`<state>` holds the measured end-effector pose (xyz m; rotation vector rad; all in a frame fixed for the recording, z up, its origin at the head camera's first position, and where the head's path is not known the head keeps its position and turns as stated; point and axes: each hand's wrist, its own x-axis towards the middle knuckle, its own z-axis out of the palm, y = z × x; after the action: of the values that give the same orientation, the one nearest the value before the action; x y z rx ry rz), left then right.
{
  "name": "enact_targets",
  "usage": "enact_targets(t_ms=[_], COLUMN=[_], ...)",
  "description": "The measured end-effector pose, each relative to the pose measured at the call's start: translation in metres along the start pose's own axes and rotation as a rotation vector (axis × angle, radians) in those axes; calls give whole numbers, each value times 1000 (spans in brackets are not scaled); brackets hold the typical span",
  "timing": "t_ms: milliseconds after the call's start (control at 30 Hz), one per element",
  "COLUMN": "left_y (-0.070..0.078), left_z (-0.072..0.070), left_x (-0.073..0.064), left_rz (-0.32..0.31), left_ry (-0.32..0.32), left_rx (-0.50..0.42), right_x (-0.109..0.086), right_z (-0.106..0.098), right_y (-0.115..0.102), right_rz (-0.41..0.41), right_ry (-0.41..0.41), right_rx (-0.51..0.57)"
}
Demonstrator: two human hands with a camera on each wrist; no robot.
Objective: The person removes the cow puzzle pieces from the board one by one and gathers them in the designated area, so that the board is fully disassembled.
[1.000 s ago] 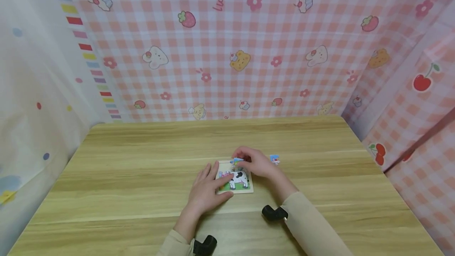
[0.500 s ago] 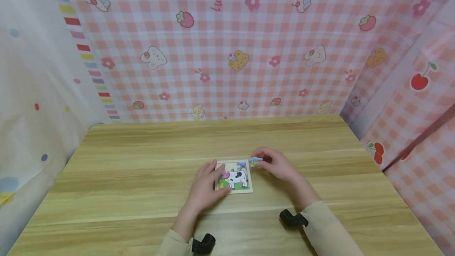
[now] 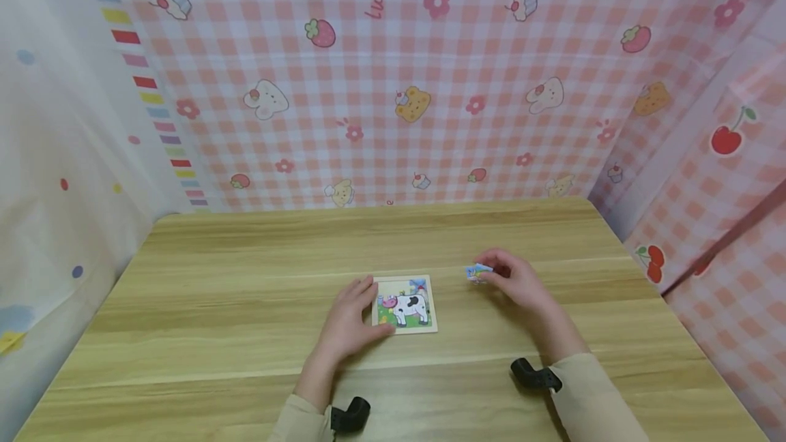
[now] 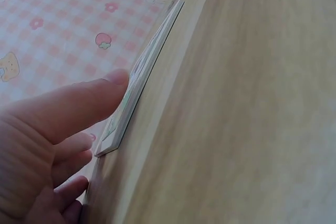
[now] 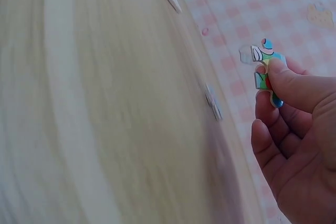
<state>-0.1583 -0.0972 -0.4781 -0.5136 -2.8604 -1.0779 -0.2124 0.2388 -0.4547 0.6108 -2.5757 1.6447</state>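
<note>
A square wooden jigsaw board (image 3: pixel 413 308) with a cow picture lies flat on the table, its upper left part bare pale wood. My left hand (image 3: pixel 350 322) rests at its left side, fingers along the edge and thumb on the near edge. Off to the right, my right hand (image 3: pixel 514 280) pinches a small colourful jigsaw piece (image 5: pixel 261 81) between thumb and fingers, above the table. In the right wrist view another jigsaw piece (image 5: pixel 212 102) lies on the wood; in the head view the held piece and hand overlap it.
The wood-grain table (image 3: pixel 245 271) extends around both hands. A pink checked cloth (image 3: pixel 381 87) hangs behind its far edge, with more cloth at both sides. Each wrist carries a black camera mount (image 3: pixel 351 415).
My right hand has moved right, away from the board, carrying the jigsaw piece to where the loose piece lies. My left hand's fingers have drawn back from the picture to the board's left edge.
</note>
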Motion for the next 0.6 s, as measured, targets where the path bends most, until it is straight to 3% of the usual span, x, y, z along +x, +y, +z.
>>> enact_targets(t_ms=[233, 467, 600], left_y=[-1, 0, 1], left_z=[-2, -3, -3], left_x=[0, 0, 0], left_rz=[-2, -5, -26], left_ry=[-12, -25, -33], left_rx=[0, -5, -28], right_x=[-5, -6, -3], right_z=[-12, -22, -27], right_y=[7, 15, 20], right_rz=[46, 21, 46], right_ry=[-4, 7, -3], right_rx=[18, -68, -118])
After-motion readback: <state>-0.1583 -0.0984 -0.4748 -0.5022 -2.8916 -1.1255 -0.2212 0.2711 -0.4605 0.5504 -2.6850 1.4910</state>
